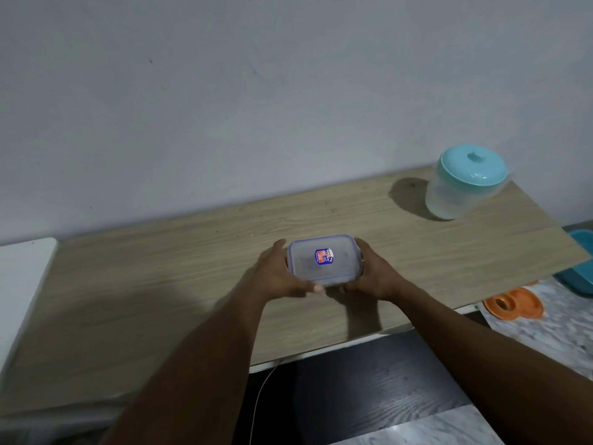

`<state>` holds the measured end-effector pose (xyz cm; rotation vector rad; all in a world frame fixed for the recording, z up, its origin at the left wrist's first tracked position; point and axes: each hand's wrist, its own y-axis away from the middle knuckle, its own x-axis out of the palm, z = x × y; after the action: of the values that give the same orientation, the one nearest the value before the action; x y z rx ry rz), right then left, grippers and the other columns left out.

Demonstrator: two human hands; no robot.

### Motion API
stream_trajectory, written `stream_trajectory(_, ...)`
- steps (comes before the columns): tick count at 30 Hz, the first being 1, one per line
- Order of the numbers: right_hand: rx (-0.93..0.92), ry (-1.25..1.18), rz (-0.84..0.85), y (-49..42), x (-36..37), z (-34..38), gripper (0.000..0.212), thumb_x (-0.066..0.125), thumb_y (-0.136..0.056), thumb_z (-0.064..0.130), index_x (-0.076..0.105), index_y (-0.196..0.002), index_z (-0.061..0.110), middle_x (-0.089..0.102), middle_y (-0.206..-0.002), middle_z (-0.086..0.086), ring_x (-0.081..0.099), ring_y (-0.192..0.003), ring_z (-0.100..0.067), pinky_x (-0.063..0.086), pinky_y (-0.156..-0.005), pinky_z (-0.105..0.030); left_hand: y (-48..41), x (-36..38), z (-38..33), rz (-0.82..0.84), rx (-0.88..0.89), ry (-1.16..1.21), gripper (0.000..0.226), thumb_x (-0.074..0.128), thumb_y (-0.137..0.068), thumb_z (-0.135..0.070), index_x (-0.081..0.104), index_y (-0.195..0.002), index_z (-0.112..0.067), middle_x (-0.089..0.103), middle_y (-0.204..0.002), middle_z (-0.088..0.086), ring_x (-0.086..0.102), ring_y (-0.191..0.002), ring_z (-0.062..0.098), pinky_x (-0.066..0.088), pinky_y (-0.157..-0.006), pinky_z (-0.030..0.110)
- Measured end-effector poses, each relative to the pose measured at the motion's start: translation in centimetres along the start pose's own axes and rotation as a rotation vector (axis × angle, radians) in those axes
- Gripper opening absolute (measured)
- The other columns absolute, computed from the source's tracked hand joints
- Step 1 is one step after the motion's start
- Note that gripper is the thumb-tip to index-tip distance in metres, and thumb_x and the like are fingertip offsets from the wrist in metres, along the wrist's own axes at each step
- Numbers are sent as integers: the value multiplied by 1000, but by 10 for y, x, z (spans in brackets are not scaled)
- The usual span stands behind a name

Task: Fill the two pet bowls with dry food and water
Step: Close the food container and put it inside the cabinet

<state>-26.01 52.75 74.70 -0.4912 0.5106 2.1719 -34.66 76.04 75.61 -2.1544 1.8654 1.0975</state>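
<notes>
Evidently little is done yet: the clear container (324,261) is at the middle of the desk (160,284), lid still on, with the left hand (276,274) and right hand (375,274) curled round its two ends. Right of the container and farther back stands the water jug (462,184), also lidded. Right of the container, on the floor, the orange pet bowls (513,303) look unfilled, so both fills likely remain.
</notes>
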Motion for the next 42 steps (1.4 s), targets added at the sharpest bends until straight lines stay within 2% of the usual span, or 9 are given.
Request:
stream_trajectory(2,94,-239,68,6,-6,3,81,86,-66,15,46,-136,20,65,-120,-6,66,-102,-14,59,-79,-28,6,1,-6,6,-124,250,81,94,-56,-53,60,-122,-21,73,-105,-4,73,-85,14,63,-71,39)
stream_trajectory(4,192,-300,25,7,-7,4,54,77,-80,10,59,-131,15,70,-112,-8,69,-95,-22,60,-81,-40,13,2,-13,-34,-202,370,28,79,-85,-32,70,-106,-17,71,-82,-3,68,-65,6,60,-61,24)
stream_trajectory(5,243,-306,-51,6,-5,3,39,71,-86,11,65,-125,13,72,-106,-10,70,-90,-25,59,-81,-47,15,3,-14,-61,-220,394,23,74,-90,-24,71,-109,-11,69,-78,-1,65,-61,5,58,-58,20)
stream_trajectory(12,286,-128,-286,3,5,2,31,66,-87,33,77,-106,12,76,-96,-9,71,-93,-32,58,-85,-56,25,18,-18,-181,-247,496,37,72,-90,-9,65,-124,3,71,-106,22,69,-83,26,59,-55,19)
stream_trajectory(17,259,-216,-366,29,-20,15,26,68,-93,22,75,-110,4,73,-98,-13,71,-92,-32,63,-73,-44,43,30,-40,-242,-211,492,31,78,-85,-19,74,-114,-7,75,-91,14,65,-64,18,53,-52,21)
stream_trajectory(21,234,-254,-434,66,-53,10,18,73,-90,23,74,-97,7,72,-89,-10,71,-87,-30,63,-76,-48,70,56,-75,-313,-184,521,27,83,-81,-21,75,-101,-5,74,-85,14,67,-65,21,61,-69,33)
stream_trajectory(29,210,-367,-473,208,-143,-52,22,79,-84,23,72,-79,4,71,-79,-13,65,-68,-25,62,-74,-46,169,189,-154,-440,-131,559,22,84,-78,-27,65,-74,-15,68,-71,1,66,-61,21,63,-77,40)
stream_trajectory(35,259,-381,-452,324,-202,-125,12,75,-89,13,71,-77,10,69,-84,-18,62,-69,-22,58,-70,-39,239,312,-199,-315,-160,613,19,69,-89,-6,62,-73,-14,63,-73,9,59,-60,18,59,-76,41)
stream_trajectory(42,357,-364,-440,352,-237,-208,4,75,-87,19,76,-84,17,77,-90,-6,73,-91,-30,59,-88,-55,236,400,-211,-214,-202,625,11,68,-90,-12,72,-99,-17,75,-95,5,73,-87,22,61,-85,43)
